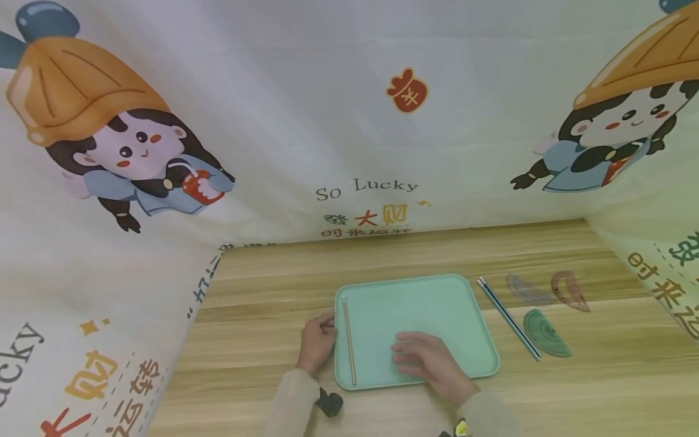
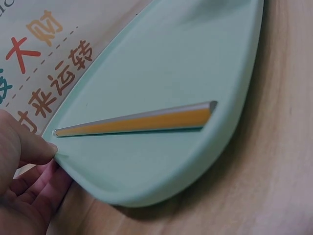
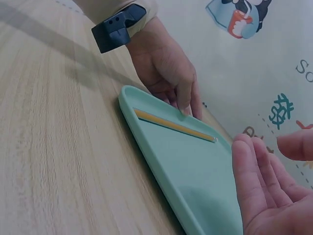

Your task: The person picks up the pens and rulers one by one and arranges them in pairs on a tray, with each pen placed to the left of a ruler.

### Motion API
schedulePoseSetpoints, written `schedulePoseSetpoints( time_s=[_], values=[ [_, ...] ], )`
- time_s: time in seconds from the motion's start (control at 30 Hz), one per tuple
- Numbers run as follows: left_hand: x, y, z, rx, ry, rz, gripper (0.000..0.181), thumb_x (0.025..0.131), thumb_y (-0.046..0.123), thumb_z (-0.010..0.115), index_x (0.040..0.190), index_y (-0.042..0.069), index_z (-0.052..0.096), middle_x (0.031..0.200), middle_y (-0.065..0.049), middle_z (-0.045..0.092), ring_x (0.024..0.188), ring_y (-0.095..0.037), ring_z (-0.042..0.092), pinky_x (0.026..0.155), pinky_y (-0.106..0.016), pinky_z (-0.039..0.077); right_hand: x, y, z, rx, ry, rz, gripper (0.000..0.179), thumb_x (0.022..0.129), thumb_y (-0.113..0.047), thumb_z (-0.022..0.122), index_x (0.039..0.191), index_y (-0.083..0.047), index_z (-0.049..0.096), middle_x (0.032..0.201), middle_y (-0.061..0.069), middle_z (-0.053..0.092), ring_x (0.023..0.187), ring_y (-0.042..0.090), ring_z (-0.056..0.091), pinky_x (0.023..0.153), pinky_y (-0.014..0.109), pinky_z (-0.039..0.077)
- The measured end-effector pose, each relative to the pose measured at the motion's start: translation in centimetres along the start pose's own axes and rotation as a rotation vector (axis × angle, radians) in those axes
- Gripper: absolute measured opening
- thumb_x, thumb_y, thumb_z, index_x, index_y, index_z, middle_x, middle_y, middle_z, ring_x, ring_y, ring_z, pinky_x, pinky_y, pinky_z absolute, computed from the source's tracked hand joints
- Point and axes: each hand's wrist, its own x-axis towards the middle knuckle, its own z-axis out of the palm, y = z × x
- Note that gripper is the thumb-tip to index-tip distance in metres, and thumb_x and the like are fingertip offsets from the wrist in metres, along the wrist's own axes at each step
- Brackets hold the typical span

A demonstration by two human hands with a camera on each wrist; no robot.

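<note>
Beside tray (image 1: 415, 303), head cam only: 3 protractors (image 1: 546, 335), dk pencils (image 1: 509, 319).

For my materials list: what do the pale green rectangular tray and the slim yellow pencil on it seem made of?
Pale green rectangular tray: probably matte moulded plastic, from its even colour and smooth rounded rim. Slim yellow pencil: perhaps painted wood, from its flat coloured sides, though plastic is possible.
</note>
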Motion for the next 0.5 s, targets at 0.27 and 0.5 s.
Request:
schedulePoseSetpoints(
  time_s=[0.27,0.5],
  values=[
    [0.0,0.0,0.0,0.003,-0.023,-0.014,0.042,0.088,0.000,0.051,0.129,0.000,0.056,0.106,-0.013,0.066,0.098,-0.024,0.063,0.086,-0.036,0.055,-0.5,0.1,-1.7,-0.014,0.035,-0.009,0.050,0.091,-0.017,0.057,0.132,0.009,0.042,0.094,-0.005,0.066,0.085,0.010,0.066,0.081,0.030,0.057],
    [0.0,-0.2,-0.1,0.004,-0.024,-0.005,0.042,0.088,0.000,0.051,0.129,-0.002,0.055,0.107,-0.013,0.066,0.099,-0.025,0.063,0.086,-0.036,0.055,-0.8,0.0,-3.1,-0.044,0.041,-0.012,0.053,0.092,-0.020,0.057,0.134,0.008,0.041,0.098,-0.005,0.066,0.088,0.010,0.065,0.081,0.030,0.057]
  ],
)
